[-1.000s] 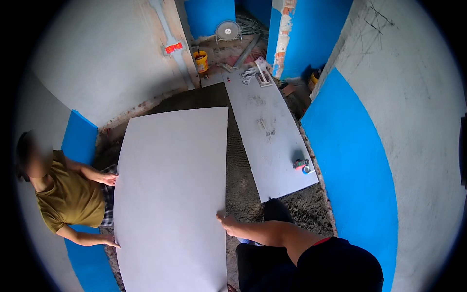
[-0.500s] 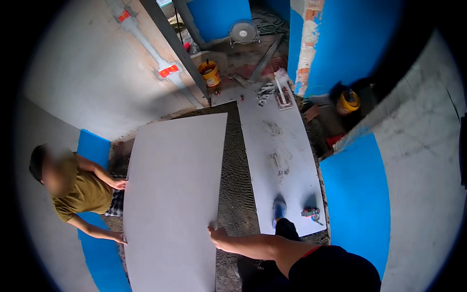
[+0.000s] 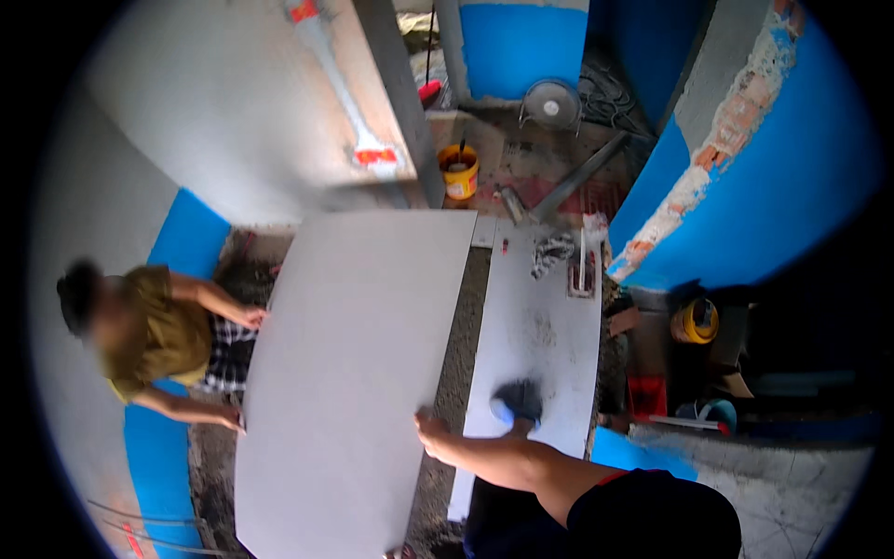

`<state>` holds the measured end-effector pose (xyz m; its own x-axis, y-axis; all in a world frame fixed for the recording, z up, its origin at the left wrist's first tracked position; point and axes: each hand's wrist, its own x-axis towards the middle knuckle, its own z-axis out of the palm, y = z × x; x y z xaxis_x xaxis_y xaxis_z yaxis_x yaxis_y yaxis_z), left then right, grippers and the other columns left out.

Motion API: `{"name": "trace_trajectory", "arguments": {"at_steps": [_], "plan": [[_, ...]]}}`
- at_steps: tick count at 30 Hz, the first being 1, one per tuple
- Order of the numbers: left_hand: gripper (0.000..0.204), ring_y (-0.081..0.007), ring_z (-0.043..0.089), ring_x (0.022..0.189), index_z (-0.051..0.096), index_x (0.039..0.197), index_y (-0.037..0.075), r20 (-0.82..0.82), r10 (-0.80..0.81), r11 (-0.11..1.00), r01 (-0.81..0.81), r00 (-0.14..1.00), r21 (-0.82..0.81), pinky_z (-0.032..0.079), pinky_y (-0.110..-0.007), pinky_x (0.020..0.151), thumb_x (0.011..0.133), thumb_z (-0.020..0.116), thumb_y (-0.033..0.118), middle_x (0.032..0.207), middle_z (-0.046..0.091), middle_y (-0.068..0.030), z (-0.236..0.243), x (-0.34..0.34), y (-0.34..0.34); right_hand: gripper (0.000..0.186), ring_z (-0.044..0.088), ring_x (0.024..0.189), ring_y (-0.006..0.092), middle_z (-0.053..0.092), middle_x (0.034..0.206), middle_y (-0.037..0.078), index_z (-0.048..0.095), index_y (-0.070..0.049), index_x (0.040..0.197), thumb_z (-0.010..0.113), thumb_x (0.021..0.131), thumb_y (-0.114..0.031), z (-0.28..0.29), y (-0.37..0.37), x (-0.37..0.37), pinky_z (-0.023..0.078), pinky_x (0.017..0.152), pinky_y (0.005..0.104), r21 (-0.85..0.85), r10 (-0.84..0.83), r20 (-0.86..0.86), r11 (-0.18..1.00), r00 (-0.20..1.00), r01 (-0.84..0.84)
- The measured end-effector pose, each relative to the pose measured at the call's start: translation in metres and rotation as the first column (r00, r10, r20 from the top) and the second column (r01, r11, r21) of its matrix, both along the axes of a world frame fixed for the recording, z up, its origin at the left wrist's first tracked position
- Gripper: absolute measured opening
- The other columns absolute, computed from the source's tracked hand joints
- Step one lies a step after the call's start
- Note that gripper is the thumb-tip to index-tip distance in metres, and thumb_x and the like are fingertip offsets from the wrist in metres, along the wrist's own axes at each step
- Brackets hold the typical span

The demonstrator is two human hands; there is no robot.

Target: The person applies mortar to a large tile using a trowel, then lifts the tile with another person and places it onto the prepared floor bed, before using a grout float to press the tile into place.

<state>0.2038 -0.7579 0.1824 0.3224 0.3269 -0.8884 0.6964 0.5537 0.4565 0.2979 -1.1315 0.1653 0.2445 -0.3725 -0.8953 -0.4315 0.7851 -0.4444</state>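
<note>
A large white tile slab (image 3: pixel 358 354) is held off the floor, its long sides running away from me. My right hand (image 3: pixel 431 436) is closed on its right edge, the arm reaching in from the lower right. Nearer to me, a little of my left hand (image 3: pixel 399 552) shows at the same edge; the frame cuts off the rest. Across the slab, a co-worker (image 3: pixel 168 326) in an olive shirt grips the left edge with both hands. Below and right of the slab shows grey ridged mortar (image 3: pixel 456 373). My blue shoe (image 3: pixel 507 410) stands on a laid white tile (image 3: pixel 494 354).
A notched trowel (image 3: pixel 581 270) and a crumpled rag (image 3: pixel 551 253) lie on the laid tile's far end. A yellow bucket (image 3: pixel 458 172) and a fan (image 3: pixel 551 104) stand beyond. Another yellow bucket (image 3: pixel 695 321) sits right, behind a rough wall edge (image 3: pixel 736 130).
My view has turned, so the scene sits differently. The slab looks tilted more to the left at its near end. My left hand has come into view, and my foot has moved along the laid tile.
</note>
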Motion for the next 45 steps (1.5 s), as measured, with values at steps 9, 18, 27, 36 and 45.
{"name": "trace_trajectory", "arguments": {"at_steps": [9, 18, 27, 36, 45], "plan": [[0.023, -0.0327, 0.052, 0.102, 0.058, 0.110, 0.006, -0.046, 0.154, 0.981, -0.158, 0.987, -0.110, 0.052, -0.052, 0.083, 0.090, 0.051, 0.015, 0.113, 0.055, -0.0160, -0.063, 0.030, -0.187, 0.053, 0.052, 0.118, 0.0303, 0.057, 0.127, 0.018, 0.053, 0.000, 0.126, 0.062, 0.089, -0.036, -0.148, -0.133, 0.017, 0.044, 0.098, 0.0452, 0.078, 0.164, -0.201, 0.985, 0.966, -0.151], [0.023, -0.0326, 0.052, 0.104, 0.058, 0.109, 0.006, -0.017, 0.486, 0.871, -0.486, 0.874, -0.074, 0.052, -0.052, 0.084, 0.091, 0.050, 0.017, 0.115, 0.055, -0.0160, -0.186, -0.011, -0.218, 0.065, 0.059, 0.095, 0.0268, 0.064, 0.107, 0.016, 0.060, 0.005, 0.109, 0.066, 0.084, -0.055, -0.198, -0.227, 0.037, 0.049, 0.080, 0.0422, 0.179, 0.275, -0.189, 0.954, 0.943, -0.242], [0.038, -0.0340, 0.052, 0.105, 0.055, 0.115, 0.003, 0.071, 0.696, 0.710, -0.669, 0.715, -0.222, 0.051, -0.053, 0.086, 0.087, 0.061, 0.028, 0.123, 0.053, -0.0182, -0.391, -0.061, -0.203, 0.055, 0.054, 0.112, 0.0238, 0.059, 0.119, 0.010, 0.054, -0.006, 0.122, 0.060, 0.090, -0.050, -0.300, -0.261, 0.051, 0.043, 0.099, 0.0435, 0.359, 0.257, -0.035, 0.905, 0.966, -0.227], [0.047, -0.0345, 0.052, 0.104, 0.054, 0.115, 0.000, 0.175, 0.489, 0.870, -0.492, 0.854, -0.029, 0.051, -0.053, 0.084, 0.083, 0.067, 0.031, 0.122, 0.052, -0.0192, -0.563, -0.052, -0.230, 0.057, 0.051, 0.117, 0.0216, 0.056, 0.120, 0.006, 0.048, -0.009, 0.126, 0.060, 0.090, -0.051, -0.468, -0.302, 0.054, 0.039, 0.105, 0.0407, 0.490, 0.268, 0.043, 0.834, 0.963, -0.254], [0.078, -0.0354, 0.053, 0.107, 0.050, 0.122, -0.001, -0.090, 0.764, 0.578, -0.739, 0.639, -0.347, 0.050, -0.055, 0.086, 0.063, 0.083, 0.039, 0.122, 0.052, -0.0179, -0.674, -0.030, -0.251, 0.062, 0.054, 0.110, 0.0202, 0.057, 0.118, 0.005, 0.049, -0.009, 0.125, 0.062, 0.086, -0.056, -0.584, -0.324, 0.050, 0.041, 0.103, 0.0393, 0.418, 0.241, -0.045, 0.886, 0.969, -0.201]]}}
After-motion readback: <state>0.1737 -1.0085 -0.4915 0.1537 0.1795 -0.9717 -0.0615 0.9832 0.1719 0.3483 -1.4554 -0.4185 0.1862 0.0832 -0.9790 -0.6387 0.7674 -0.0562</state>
